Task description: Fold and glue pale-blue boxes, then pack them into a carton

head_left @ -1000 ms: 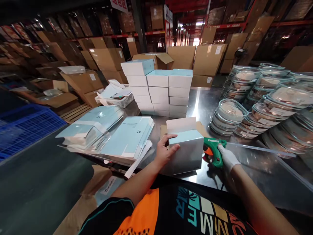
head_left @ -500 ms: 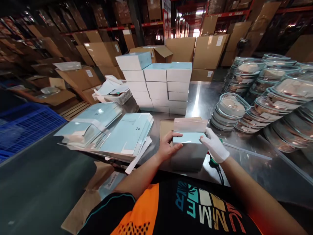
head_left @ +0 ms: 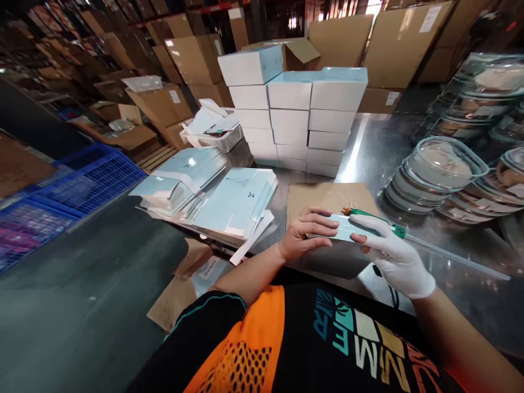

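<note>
Head view, setting: a steel table is seen from above in a warehouse, with brown cartons stacked behind it.
Head view, left hand: the bare left hand is laid flat on the top of a small pale-blue box, fingers spread and pressed down on its lid; nothing is clasped in it.
Head view, right hand: the right hand, covered by a white glove, is laid on the right end of the same box, fingers stretched across the lid; it is pressed on the box rather than curled round it.
Head view, box position: the small pale-blue box is set at the near edge of the table, right in front of the person, on a sheet of brown cardboard.
Head view, glue gun: a green glue gun is laid just behind the gloved fingers, with a clear glue stick trailing off to the right.
Head view, finished boxes: a stack of white and blue boxes is piled behind the cardboard.
Head view, flat cartons: unfolded blue carton blanks are heaped to the left.
Head view, containers: lidded clear containers are stacked on the right.
Head view, crate: a blue crate is seen far left, beside the table.
</note>
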### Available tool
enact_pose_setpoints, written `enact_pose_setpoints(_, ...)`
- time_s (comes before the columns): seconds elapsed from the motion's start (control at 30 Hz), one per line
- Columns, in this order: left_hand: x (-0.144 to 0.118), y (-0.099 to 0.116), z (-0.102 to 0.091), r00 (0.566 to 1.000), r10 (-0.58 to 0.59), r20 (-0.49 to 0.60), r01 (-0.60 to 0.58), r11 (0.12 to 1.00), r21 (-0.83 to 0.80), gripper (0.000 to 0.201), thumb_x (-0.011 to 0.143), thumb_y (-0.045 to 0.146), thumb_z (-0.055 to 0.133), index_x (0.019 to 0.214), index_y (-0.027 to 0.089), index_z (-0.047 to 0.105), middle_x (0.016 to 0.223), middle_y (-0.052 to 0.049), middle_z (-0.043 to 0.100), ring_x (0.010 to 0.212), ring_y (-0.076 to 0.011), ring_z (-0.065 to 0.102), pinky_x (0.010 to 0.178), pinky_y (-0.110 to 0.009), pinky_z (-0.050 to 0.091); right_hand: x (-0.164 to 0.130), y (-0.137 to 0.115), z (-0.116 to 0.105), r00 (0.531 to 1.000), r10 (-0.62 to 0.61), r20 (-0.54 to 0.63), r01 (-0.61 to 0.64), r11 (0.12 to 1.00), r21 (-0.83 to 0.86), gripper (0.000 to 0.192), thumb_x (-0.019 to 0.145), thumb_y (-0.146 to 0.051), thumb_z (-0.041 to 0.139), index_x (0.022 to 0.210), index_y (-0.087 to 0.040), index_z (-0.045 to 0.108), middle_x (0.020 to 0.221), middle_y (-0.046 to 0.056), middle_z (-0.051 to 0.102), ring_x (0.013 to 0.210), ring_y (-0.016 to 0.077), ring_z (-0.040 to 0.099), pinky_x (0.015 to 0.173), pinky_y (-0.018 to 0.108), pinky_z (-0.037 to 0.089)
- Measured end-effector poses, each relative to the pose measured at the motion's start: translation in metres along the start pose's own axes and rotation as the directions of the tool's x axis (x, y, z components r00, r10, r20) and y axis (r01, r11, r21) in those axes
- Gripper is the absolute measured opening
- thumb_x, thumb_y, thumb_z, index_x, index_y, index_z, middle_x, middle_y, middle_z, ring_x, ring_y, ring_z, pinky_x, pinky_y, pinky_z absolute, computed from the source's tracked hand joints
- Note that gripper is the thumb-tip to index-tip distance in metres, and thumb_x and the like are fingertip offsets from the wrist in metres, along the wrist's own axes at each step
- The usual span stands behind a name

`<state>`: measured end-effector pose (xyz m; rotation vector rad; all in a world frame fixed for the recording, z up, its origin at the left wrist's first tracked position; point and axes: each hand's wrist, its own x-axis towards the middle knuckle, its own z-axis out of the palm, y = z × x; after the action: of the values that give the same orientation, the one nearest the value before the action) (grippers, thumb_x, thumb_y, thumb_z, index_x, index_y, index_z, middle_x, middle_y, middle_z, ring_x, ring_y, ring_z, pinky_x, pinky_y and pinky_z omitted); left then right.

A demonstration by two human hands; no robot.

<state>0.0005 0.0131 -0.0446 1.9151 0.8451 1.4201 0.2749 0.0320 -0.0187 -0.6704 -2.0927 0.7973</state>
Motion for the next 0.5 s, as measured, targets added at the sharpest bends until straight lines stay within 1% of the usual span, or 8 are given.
enact_pose_setpoints(0.07, -0.001, 0.0, 0.001, 1.0, 0.002, 0.002, -0.002, 1.0, 0.001, 0.035, 0.094, 0.063, 0.079, 0.096, 0.029, 0.087, 0.11, -0.01, 0.085, 0.13, -0.0348, 0.071, 0.116, -0.065, 0.053, -0.002, 0.003, 0.003, 1.0, -0.023, -0.011, 0.023, 1.0, -0.003, 0.025, 0.105, -0.025, 0.066, 0.12, -0.034, 0.084, 0.151, 0.007, 0.07, 0.145, 0.0279, 0.063, 0.126, 0.052, 0.049)
enact_pose_setpoints(0.13, -0.003, -0.002, 0.003, 1.0, 0.024, 0.004, -0.024, 1.0, -0.017, 0.035, 0.093, 0.062, 0.081, 0.104, 0.03, 0.087, 0.115, -0.011, 0.085, 0.135, -0.0349, 0.069, 0.12, -0.064, 0.051, -0.009, 0.009, 0.008, 0.998, 0.014, -0.064, -0.014, 1.0, 0.007, 0.031, 0.102, -0.027, 0.068, 0.13, -0.034, 0.079, 0.161, 0.006, 0.062, 0.152, 0.0284, 0.057, 0.13, 0.053, 0.044)
enact_pose_setpoints(0.2, -0.009, -0.007, 0.006, 0.998, -0.002, -0.059, -0.002, 0.998, -0.058, 0.057, 0.086, 0.066, 0.086, 0.128, 0.029, 0.081, 0.136, -0.014, 0.079, 0.147, -0.0359, 0.061, 0.126, -0.063, 0.045, -0.019, 0.016, 0.014, 0.979, 0.154, -0.134, -0.155, 0.988, 0.005, 0.058, 0.092, -0.035, 0.077, 0.15, -0.033, 0.066, 0.171, 0.008, 0.051, 0.16, 0.0318, 0.048, 0.134, 0.055, 0.038)
enact_pose_setpoints(0.27, -0.018, -0.014, 0.011, 0.979, -0.117, -0.168, 0.095, 0.986, -0.135, 0.109, 0.068, 0.076, 0.094, 0.159, 0.029, 0.057, 0.165, -0.02, 0.057, 0.16, -0.0397, 0.046, 0.13, -0.062, 0.038, -0.027, 0.024, 0.018, 0.906, 0.363, -0.217, -0.37, 0.929, 0.007, 0.094, 0.078, -0.047, 0.086, 0.163, -0.026, 0.051, 0.171, 0.015, 0.049, 0.158, 0.0382, 0.048, 0.132, 0.059, 0.039)
enact_pose_setpoints(0.33, -0.03, -0.024, 0.019, 0.926, -0.326, -0.191, 0.281, 0.932, -0.23, 0.15, 0.051, 0.08, 0.099, 0.173, 0.028, 0.03, 0.177, -0.026, 0.034, 0.164, -0.0449, 0.038, 0.131, -0.064, 0.035, -0.03, 0.031, 0.02, 0.784, 0.535, -0.316, -0.55, 0.834, 0.046, 0.109, 0.071, -0.06, 0.087, 0.163, -0.02, 0.048, 0.163, 0.02, 0.056, 0.149, 0.0424, 0.057, 0.126, 0.061, 0.045)
enact_pose_setpoints(0.4, -0.041, -0.032, 0.03, 0.831, -0.545, -0.106, 0.494, 0.813, -0.31, 0.162, 0.043, 0.076, 0.104, 0.174, 0.026, 0.022, 0.175, -0.03, 0.034, 0.158, -0.0481, 0.044, 0.127, -0.066, 0.037, -0.028, 0.034, 0.019, 0.669, 0.604, -0.433, -0.611, 0.779, 0.144, 0.103, 0.072, -0.068, 0.083, 0.157, -0.019, 0.052, 0.153, 0.02, 0.065, 0.138, 0.0418, 0.065, 0.12, 0.06, 0.052)
enact_pose_setpoints(0.47, -0.048, -0.037, 0.043, 0.743, -0.669, -0.017, 0.607, 0.684, -0.404, 0.152, 0.043, 0.071, 0.107, 0.166, 0.023, 0.034, 0.162, -0.027, 0.049, 0.147, -0.046, 0.055, 0.121, -0.063, 0.044, -0.021, 0.033, 0.015, 0.605, 0.614, -0.507, -0.582, 0.775, 0.245, 0.088, 0.075, -0.067, 0.08, 0.147, -0.02, 0.059, 0.138, 0.018, 0.073, 0.127, 0.0395, 0.071, 0.113, 0.056, 0.058)
enact_pose_setpoints(0.5, -0.048, -0.037, 0.05, 0.717, -0.697, 0.009, 0.62, 0.631, -0.467, 0.14, 0.043, 0.069, 0.107, 0.158, 0.022, 0.043, 0.152, -0.024, 0.059, 0.139, -0.0432, 0.061, 0.117, -0.059, 0.048, -0.017, 0.031, 0.012, 0.59, 0.612, -0.527, -0.558, 0.781, 0.281, 0.082, 0.076, -0.065, 0.08, 0.142, -0.02, 0.061, 0.131, 0.017, 0.076, 0.121, 0.0387, 0.073, 0.107, 0.054, 0.061)
